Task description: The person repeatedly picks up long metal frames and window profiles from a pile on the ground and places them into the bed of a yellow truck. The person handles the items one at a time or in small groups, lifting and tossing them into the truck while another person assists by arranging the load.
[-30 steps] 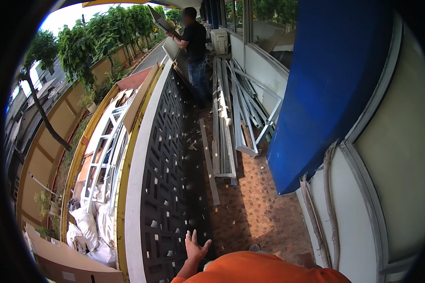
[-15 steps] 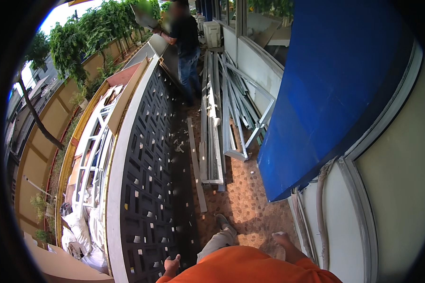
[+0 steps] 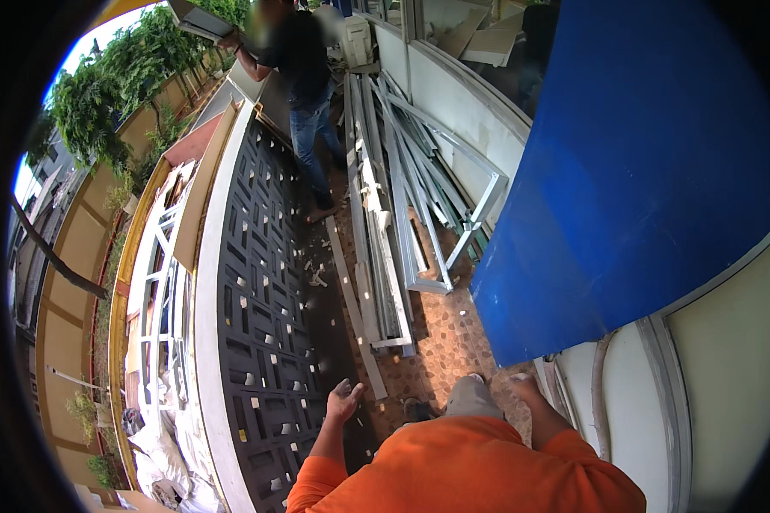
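Observation:
My left hand (image 3: 344, 400) is out in front of my orange shirt, its fingers apart and nothing in them. It is nearest to the dark patterned block wall on the left. On the other side my right hand (image 3: 524, 386) is raised just below the lower edge of a big blue panel (image 3: 624, 188). Its fingers look loosely spread and I see nothing held. Ahead on the tiled floor lie long metal profiles (image 3: 364, 214), and beside them a silvery metal frame (image 3: 436, 284) leans toward the wall.
A co-worker in a dark shirt (image 3: 304, 64) stands farther up the walkway, holding a flat grey piece (image 3: 204, 21). Beyond the block wall (image 3: 261, 342), a truck bed (image 3: 150, 299) holds white frames and sacks. A thin flat strip (image 3: 351, 299) lies on the floor.
I have walked forward, and both my hands have risen higher into view. The co-worker has shifted left in the picture, and the flat grey piece moved left with them.

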`<action>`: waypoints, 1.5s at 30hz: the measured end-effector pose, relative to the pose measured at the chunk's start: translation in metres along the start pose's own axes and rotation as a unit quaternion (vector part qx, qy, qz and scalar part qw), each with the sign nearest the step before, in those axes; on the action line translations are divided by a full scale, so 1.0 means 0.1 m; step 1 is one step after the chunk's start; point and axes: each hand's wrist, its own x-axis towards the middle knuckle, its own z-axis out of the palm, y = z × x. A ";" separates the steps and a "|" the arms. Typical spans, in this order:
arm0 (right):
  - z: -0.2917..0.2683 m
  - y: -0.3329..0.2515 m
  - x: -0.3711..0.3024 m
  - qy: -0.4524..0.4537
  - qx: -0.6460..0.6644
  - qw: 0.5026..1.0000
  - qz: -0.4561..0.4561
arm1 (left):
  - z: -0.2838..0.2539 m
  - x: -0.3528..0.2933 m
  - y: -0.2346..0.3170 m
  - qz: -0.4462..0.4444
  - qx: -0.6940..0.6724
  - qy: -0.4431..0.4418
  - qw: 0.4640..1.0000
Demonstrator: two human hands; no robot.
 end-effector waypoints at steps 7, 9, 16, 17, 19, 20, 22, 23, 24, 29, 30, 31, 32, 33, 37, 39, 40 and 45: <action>0.39 -1.08 0.94 -0.075 -0.002 0.997 0.008 | -0.19 0.19 -0.14 -0.116 0.001 0.054 0.992; 0.47 -1.38 1.35 -0.130 -0.021 0.991 0.019 | -0.11 0.17 -0.29 -0.171 -0.024 0.063 0.983; 0.72 -2.37 2.98 -0.093 -0.266 0.916 -0.285 | 0.12 0.16 -0.14 -0.223 0.101 0.040 0.969; 0.69 -2.50 3.22 -0.029 -0.352 0.828 -0.435 | 0.17 0.22 -0.02 -0.181 0.146 0.003 0.973; 0.54 -2.80 3.74 -0.046 -0.234 0.914 -0.328 | 0.24 0.35 0.25 -0.023 0.229 -0.008 0.973; 0.61 -3.12 4.03 0.028 -0.151 0.980 -0.128 | 0.31 0.40 0.41 0.092 0.259 0.025 0.961; 0.42 -3.60 4.47 0.064 0.034 0.995 -0.065 | 0.40 0.62 0.80 0.167 0.263 0.089 0.946; 0.31 -3.84 4.64 0.114 0.072 0.989 -0.059 | 0.39 0.66 1.02 0.059 0.157 0.064 0.984; 0.19 -4.09 4.79 0.135 0.169 0.975 -0.044 | 0.40 0.74 1.25 -0.052 0.046 0.042 0.997; -0.42 -5.15 5.41 0.316 0.354 0.878 0.059 | 0.55 0.79 2.13 -0.202 -0.017 0.048 0.978; -0.54 -5.25 5.50 0.311 0.379 0.871 0.028 | 0.60 0.76 2.20 -0.210 -0.053 0.097 0.971; -0.66 -5.31 5.57 0.308 0.407 0.860 0.007 | 0.60 0.72 2.25 -0.225 -0.081 0.103 0.965; -0.76 -5.36 5.65 0.310 0.424 0.850 -0.043 | 0.61 0.68 2.28 -0.240 -0.110 0.110 0.958; -0.85 -5.37 5.72 0.309 0.444 0.837 -0.081 | 0.61 0.62 2.32 -0.256 -0.138 0.117 0.950; -1.10 -5.19 5.94 0.231 0.426 0.873 -0.062 | 0.55 0.52 2.57 -0.037 0.106 0.072 0.991; -1.13 -5.02 6.00 0.237 0.357 0.897 -0.107 | 0.57 0.50 2.72 -0.267 -0.109 0.107 0.952; -1.14 -4.98 6.04 0.204 0.361 0.908 -0.061 | 0.53 0.50 2.76 -0.283 -0.088 0.082 0.952; -1.07 -5.04 6.06 0.154 0.337 0.918 -0.140 | 0.47 0.80 2.48 -0.337 -0.025 0.051 0.940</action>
